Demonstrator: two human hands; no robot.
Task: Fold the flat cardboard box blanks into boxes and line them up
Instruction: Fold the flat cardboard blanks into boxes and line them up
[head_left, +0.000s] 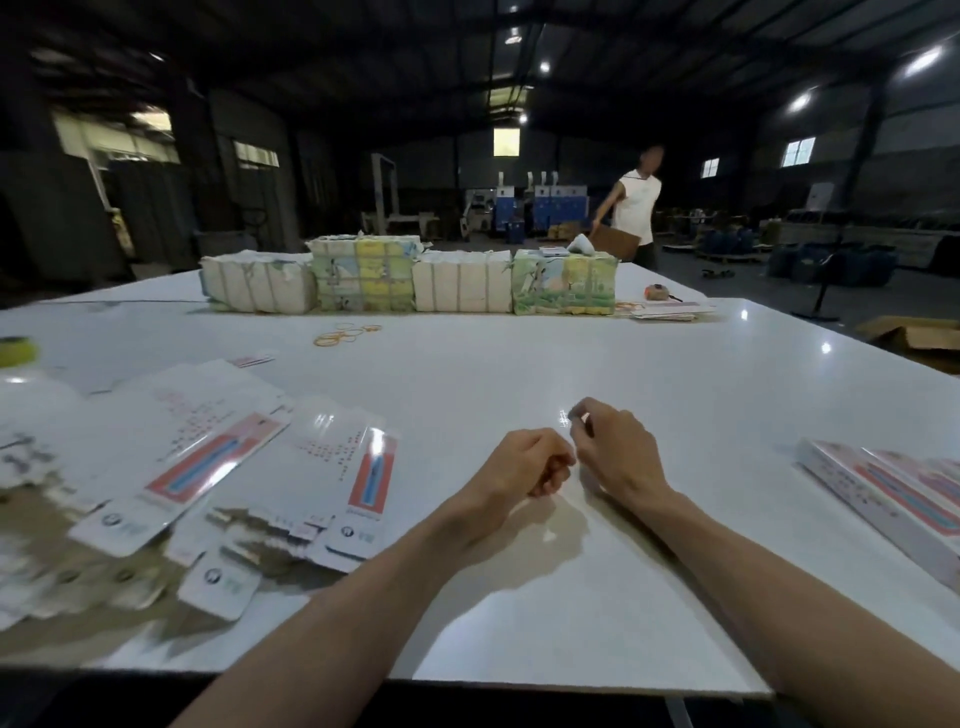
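Flat white box blanks with red and blue print lie fanned out in a loose pile at the left of the white table. Folded long boxes lie side by side at the right edge. My left hand hovers over the bare middle of the table with its fingers curled and nothing in it. Right beside it, my right hand also has curled fingers, its fingertips close together; nothing is visible between them. Both hands are apart from the blanks and the boxes.
Several tied bundles of blanks stand in a row across the far side. Yellow rubber bands lie in front of them. A green-capped bottle stands at the far left. A person in a white top stands beyond the table.
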